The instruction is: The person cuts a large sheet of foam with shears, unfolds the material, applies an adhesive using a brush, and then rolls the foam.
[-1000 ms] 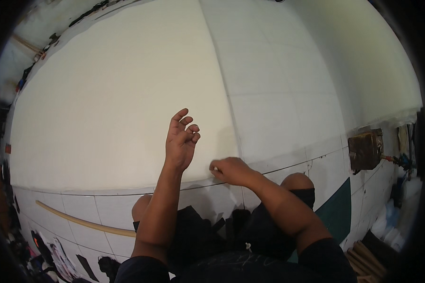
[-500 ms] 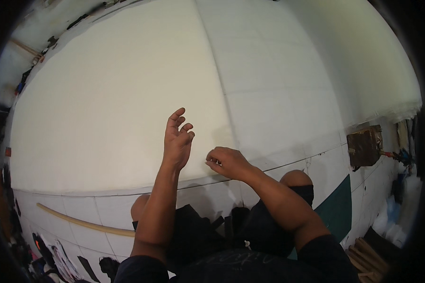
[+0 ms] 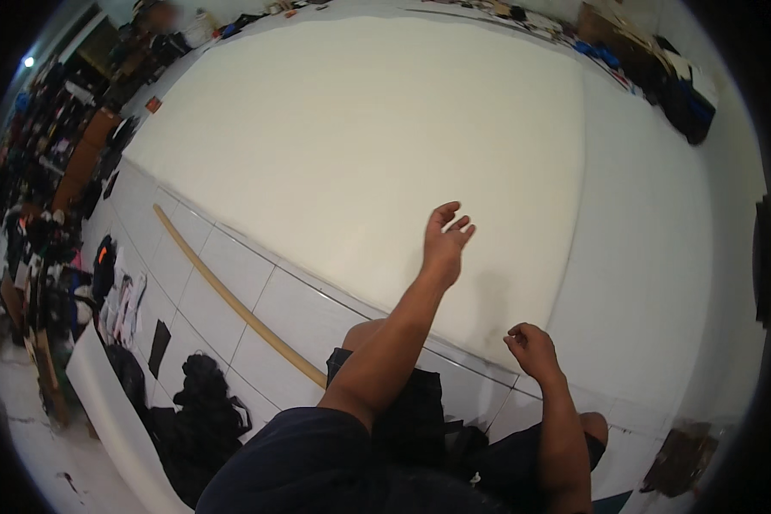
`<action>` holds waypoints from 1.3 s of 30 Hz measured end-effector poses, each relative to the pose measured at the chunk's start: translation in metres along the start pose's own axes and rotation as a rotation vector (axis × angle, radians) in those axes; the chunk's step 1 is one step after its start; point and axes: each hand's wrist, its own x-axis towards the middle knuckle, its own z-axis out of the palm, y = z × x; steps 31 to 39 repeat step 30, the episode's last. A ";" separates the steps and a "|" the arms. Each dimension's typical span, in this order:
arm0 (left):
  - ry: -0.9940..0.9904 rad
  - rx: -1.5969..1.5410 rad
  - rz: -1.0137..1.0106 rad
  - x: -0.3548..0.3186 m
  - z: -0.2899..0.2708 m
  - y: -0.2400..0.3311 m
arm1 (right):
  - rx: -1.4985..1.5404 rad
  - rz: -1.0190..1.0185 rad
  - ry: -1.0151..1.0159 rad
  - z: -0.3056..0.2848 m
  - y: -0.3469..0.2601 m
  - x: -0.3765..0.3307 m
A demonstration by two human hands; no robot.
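Note:
A large flat cream-coloured sheet (image 3: 360, 137) lies spread over the white floor in front of me. My left hand (image 3: 444, 244) hovers over its near right part, palm partly turned up, with the fingers apart and loosely bent. Nothing shows in it. Close to the sheet's near right corner, my right hand (image 3: 533, 349) is held with its fingers curled in toward the thumb. No object shows in it either. Whether either hand touches the sheet is hard to tell; a soft shadow falls beside them.
A long yellowish pole (image 3: 240, 308) lies on the tiles at my left. Beyond it are a black bag (image 3: 201, 411), a white roll or board (image 3: 120, 420) and piled clutter (image 3: 60, 154). Bags and boxes (image 3: 642, 60) stand at the far right. A brown package (image 3: 681, 458) sits near right.
The view has swung left, showing more of the pole and clutter. My right hand has drawn back from my left, and its fingers look more curled. The rolled-looking cream material at right has left the view.

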 end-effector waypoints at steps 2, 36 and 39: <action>0.134 -0.069 0.085 0.009 -0.029 0.016 | 0.011 0.029 0.001 0.004 0.005 0.004; 1.023 1.086 -0.949 -0.356 -0.398 -0.096 | -0.069 0.488 0.374 -0.130 0.279 -0.112; 1.023 1.086 -0.949 -0.356 -0.398 -0.096 | -0.069 0.488 0.374 -0.130 0.279 -0.112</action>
